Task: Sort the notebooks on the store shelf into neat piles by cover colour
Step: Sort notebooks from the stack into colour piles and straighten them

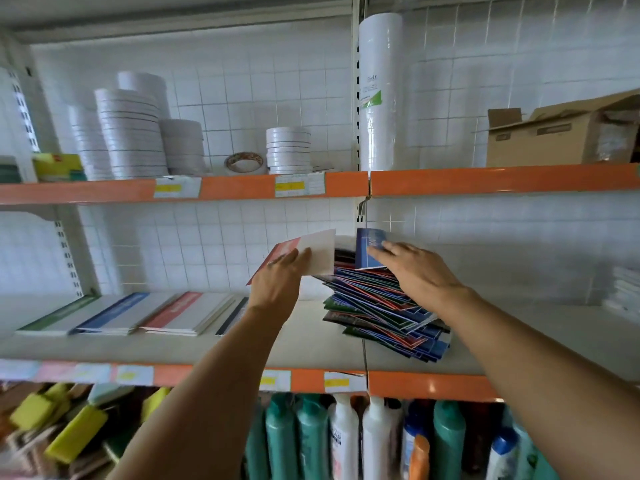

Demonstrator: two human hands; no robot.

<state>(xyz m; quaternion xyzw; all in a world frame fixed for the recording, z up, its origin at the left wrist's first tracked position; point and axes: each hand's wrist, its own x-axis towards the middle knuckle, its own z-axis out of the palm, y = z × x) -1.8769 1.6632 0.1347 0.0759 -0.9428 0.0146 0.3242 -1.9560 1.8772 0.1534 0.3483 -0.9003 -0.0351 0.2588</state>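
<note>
A messy heap of mixed notebooks (384, 310) in blue, red, green and black lies on the middle shelf (311, 344). My left hand (277, 282) holds a red-and-white notebook (311, 252) lifted above the shelf, left of the heap. My right hand (412, 268) reaches over the heap and grips a blue notebook (369, 247) tilted up at its top. Left on the shelf lie sorted piles: a green pile (55, 315), a blue pile (114, 313), a red pile (180, 311) and a black pile (233, 315).
The upper shelf carries stacks of white tape rolls (131, 133), a tall wrapped white roll (379, 91) and an open cardboard box (561, 133). White packs (623, 296) sit far right on the middle shelf. Shampoo bottles (346, 441) and yellow sponges (69, 431) fill the shelf below.
</note>
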